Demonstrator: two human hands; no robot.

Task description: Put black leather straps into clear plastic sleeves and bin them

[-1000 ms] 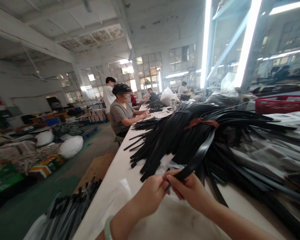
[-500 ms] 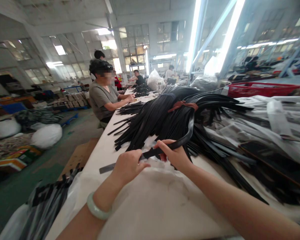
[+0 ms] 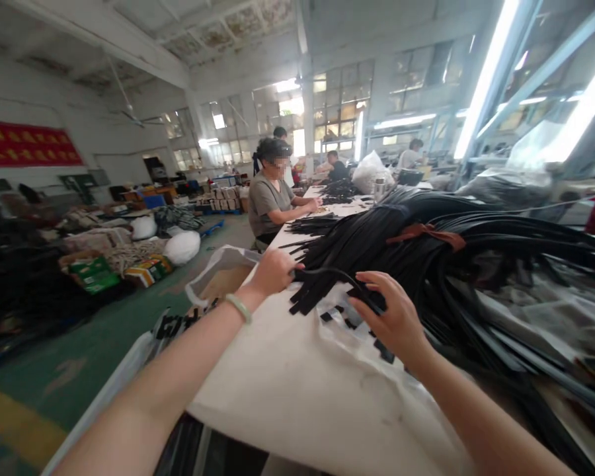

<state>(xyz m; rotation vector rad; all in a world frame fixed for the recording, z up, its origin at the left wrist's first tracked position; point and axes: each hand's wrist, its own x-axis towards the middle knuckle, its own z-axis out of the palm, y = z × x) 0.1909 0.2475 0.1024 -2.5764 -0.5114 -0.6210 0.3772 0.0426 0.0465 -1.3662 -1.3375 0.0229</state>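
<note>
A narrow black strap (image 3: 327, 270) arches between my two hands above the table edge. My left hand (image 3: 274, 272), with a pale green bangle on its wrist, is closed round one end of it. My right hand (image 3: 394, 320) is curled loosely about the strap farther along, the strap running between thumb and fingers. Just beyond lies a large bundle of black straps (image 3: 367, 235), bound with a reddish-brown tie (image 3: 426, 235). Beneath my right hand is a crumpled clear plastic bag (image 3: 340, 334) with short black strap ends showing in and around it.
The long pale table (image 3: 277, 383) runs away from me. A co-worker in a grey shirt (image 3: 270, 201) sits along its left side. An open white bag (image 3: 218, 274) stands beside the left edge, near more black straps (image 3: 173, 325). White wrapped material (image 3: 520, 317) lies to the right.
My view has swung left. My left hand has moved forward and left with the strap end, away from my right hand. The right hand's grip has loosened, and the strap now bows between them.
</note>
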